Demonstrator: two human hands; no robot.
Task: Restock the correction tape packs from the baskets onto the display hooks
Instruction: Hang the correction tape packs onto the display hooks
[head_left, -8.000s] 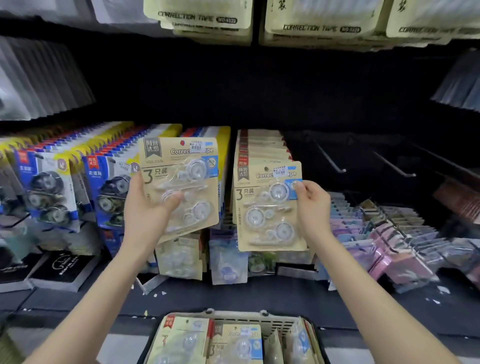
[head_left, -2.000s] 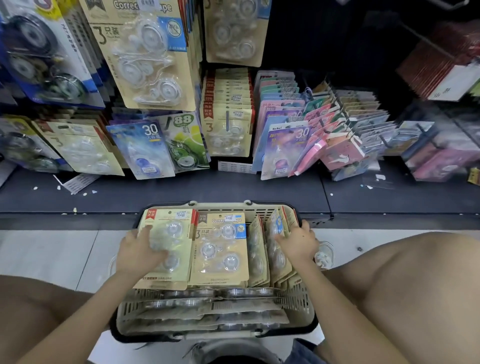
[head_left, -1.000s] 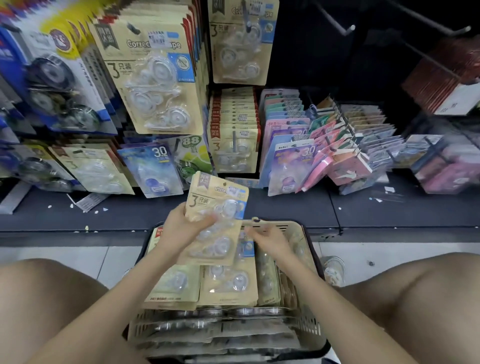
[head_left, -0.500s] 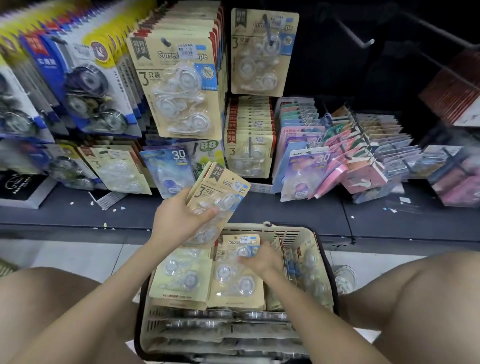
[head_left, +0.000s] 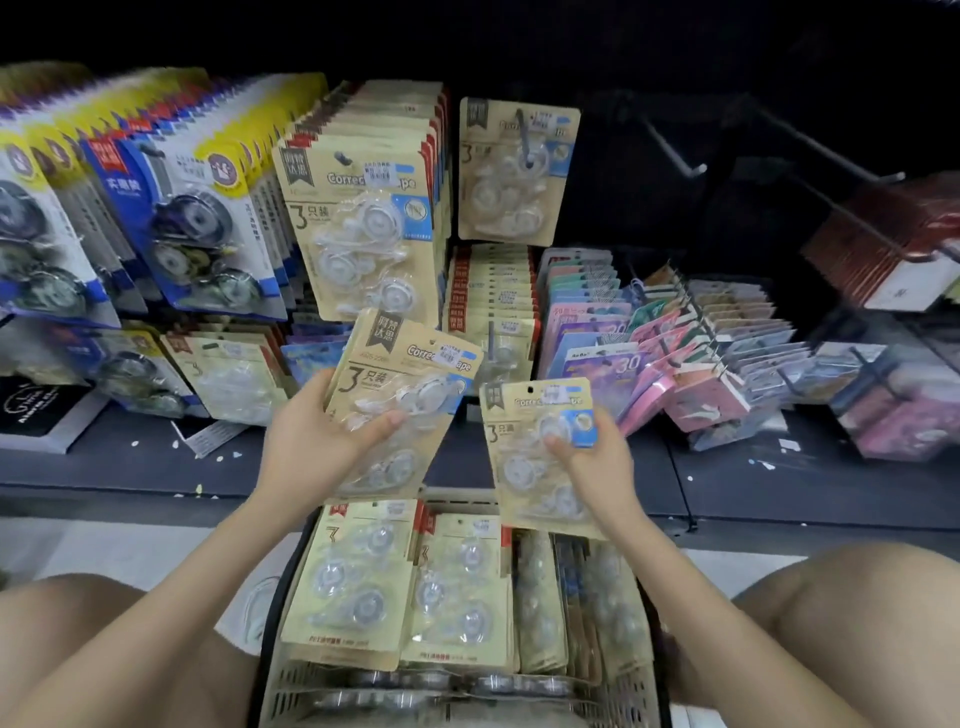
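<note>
Left hand grips a tan pack, thumb across the blister; print reads "Correc…ape", sticker over the middle, big "3" beside Chinese characters. Long axis tilted, header up and leaning right. Right hand pinches a second pack, same print, near upright, hang-hole on top. Both held above the basket, below the hung packs.

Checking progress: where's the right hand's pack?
Head view, right of centre: correction tape pack in the right hand, above the basket, beside the left hand's pack.
</note>
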